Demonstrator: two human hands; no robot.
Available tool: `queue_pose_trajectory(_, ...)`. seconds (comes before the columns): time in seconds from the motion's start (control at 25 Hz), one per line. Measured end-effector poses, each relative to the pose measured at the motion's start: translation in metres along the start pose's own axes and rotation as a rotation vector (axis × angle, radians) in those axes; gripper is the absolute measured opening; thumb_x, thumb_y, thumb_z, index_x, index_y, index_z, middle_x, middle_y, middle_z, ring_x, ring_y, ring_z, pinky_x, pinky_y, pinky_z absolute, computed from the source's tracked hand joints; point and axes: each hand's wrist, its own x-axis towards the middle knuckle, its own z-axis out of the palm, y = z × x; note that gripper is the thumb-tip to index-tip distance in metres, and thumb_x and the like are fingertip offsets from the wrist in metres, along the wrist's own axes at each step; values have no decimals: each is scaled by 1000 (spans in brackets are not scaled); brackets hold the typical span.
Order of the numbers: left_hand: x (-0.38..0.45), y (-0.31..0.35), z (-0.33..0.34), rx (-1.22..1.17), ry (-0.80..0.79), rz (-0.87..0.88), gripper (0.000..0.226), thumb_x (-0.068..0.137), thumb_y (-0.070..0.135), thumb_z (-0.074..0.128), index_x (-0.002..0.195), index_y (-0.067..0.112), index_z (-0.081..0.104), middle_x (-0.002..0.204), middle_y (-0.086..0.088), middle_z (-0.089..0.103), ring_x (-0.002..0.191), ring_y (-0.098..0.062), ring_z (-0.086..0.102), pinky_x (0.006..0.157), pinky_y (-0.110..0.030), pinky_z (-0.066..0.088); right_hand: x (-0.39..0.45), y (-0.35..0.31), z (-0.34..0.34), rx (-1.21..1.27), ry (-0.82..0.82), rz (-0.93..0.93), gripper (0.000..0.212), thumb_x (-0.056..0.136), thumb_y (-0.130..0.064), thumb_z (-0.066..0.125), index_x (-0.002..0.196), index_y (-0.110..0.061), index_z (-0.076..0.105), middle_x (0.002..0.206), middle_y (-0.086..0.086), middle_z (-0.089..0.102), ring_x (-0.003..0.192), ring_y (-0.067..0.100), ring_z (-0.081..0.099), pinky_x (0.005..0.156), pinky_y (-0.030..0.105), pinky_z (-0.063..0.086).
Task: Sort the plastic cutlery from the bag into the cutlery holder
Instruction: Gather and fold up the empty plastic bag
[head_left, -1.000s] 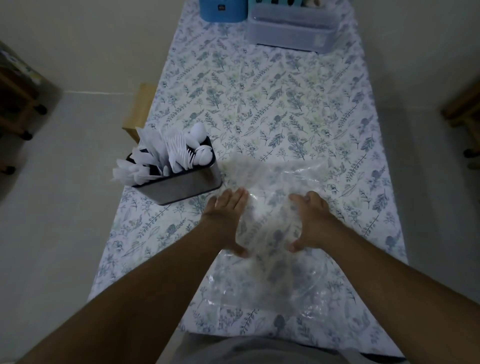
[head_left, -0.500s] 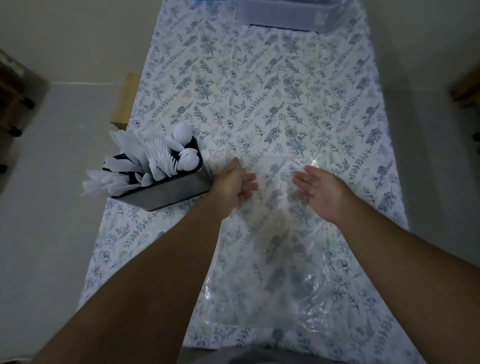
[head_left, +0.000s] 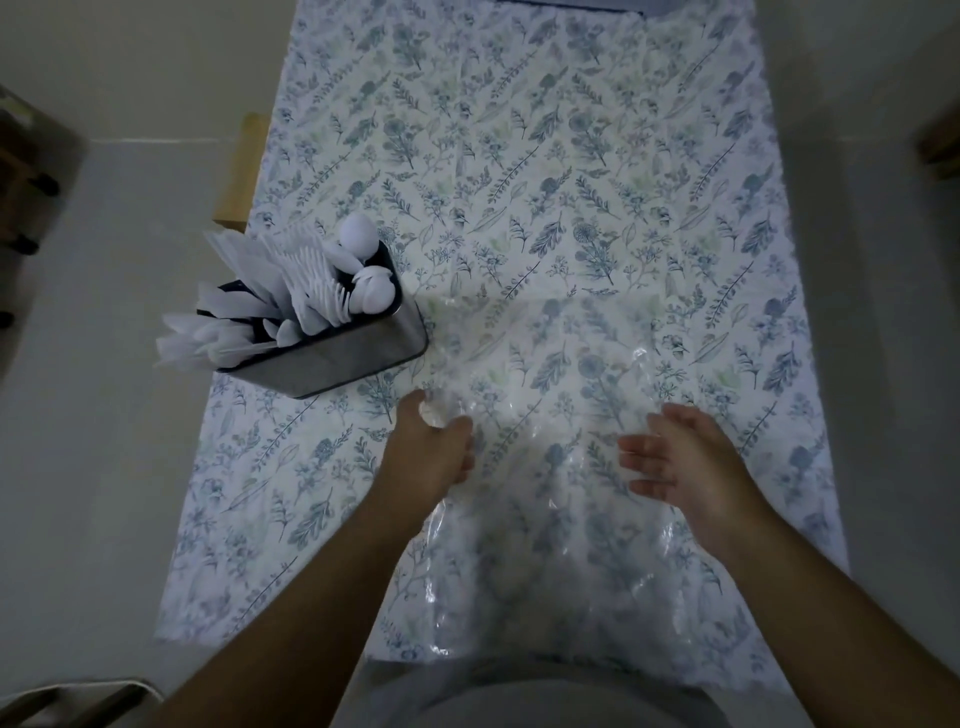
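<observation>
The clear bag (head_left: 545, 467) lies flat on the surface (head_left: 519, 182), its long axis running from the person's body away toward the far end, its near end at the near edge and its far end level with the holder (head_left: 332, 358). The left hand (head_left: 431, 452) grips the bag's left edge, fingers curled round a bunched bit of film. The right hand (head_left: 680, 462) is spread, palm turned inward, fingers straight and pointing left over the bag's right side; whether it touches the film cannot be told. The holder stands just left of the bag near the surface's left edge, tilted in the wide view, packed with white cutlery (head_left: 291, 301): spoons toward the right end, forks in the middle, knives leaning out to the left. Against half a second ago, the left hand has gone from loosely curled to gripping the film, and both hands sit nearer the body. Beyond the bag the patterned surface stretches well away to a box edge (head_left: 571, 4) at the far end.
</observation>
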Motion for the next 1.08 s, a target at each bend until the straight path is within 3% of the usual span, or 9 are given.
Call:
queue_pose_trajectory(0.12,21,11,1,-91,-22,-131,33,101,35,54,128,17,48,89,-18,76,75,-31,73,66,-39,59,11,-11,1,-21,-61,96,23,103,-33,53,119,-17,55,89,14,78,79,29,74,69,39,55)
queue_pose_trajectory(0.24,20,14,-13,-314,-174,-277,51,102,58,37,107,11,55,88,-18,77,81,-33,73,70,-38,56,18,-9,-11,144,-83,193,45,102,-56,41,96,-15,58,97,15,76,89,30,73,78,43,53)
queue_pose_trajectory(0.32,13,4,-27,-366,-243,-246,51,100,59,40,99,10,56,84,-15,75,80,-32,71,69,-35,52,14,-5,-23,203,-130,183,50,92,-63,55,90,-13,60,92,14,75,88,29,71,78,43,52)
queue_pose_trajectory(0.44,-1,-13,-49,-78,-346,-7,12,91,22,71,95,17,61,80,-5,74,76,-23,66,61,-27,50,1,8,-38,-136,-243,-16,44,66,-29,91,98,-16,65,84,6,73,72,20,65,59,32,50)
queue_pose_trajectory(0.56,-5,-27,-52,467,-285,192,54,78,16,85,117,40,55,88,4,75,79,-10,70,64,-16,49,-1,19,-38,-518,-193,-175,44,84,-7,79,118,-29,63,92,6,71,70,14,67,56,26,53)
queue_pose_trajectory(0.68,-7,-34,-38,692,-27,327,37,73,22,82,106,31,66,101,2,60,91,-14,59,71,-16,44,6,25,-29,-673,-63,-302,27,80,-9,80,103,-21,72,98,9,64,75,13,61,63,23,49)
queue_pose_trajectory(0.76,-6,-36,-32,598,6,334,22,76,19,77,95,22,65,104,-4,56,92,-17,56,73,-20,47,5,28,-25,-557,-18,-311,12,81,-10,77,89,-15,70,88,12,64,72,16,57,63,26,48)
queue_pose_trajectory(0.84,-10,-32,-30,380,-33,255,10,86,13,69,92,15,60,91,-4,62,76,-13,58,57,-18,48,-4,29,-23,-400,-29,-256,8,88,-10,69,88,-14,63,82,6,64,75,19,57,66,30,46)
queue_pose_trajectory(1.08,-18,-31,-28,-186,-120,144,24,93,-5,54,81,16,56,78,-4,58,77,-21,55,67,-34,44,-27,39,-41,-233,-250,-98,42,89,5,64,117,-24,71,110,12,76,97,32,71,85,47,55)
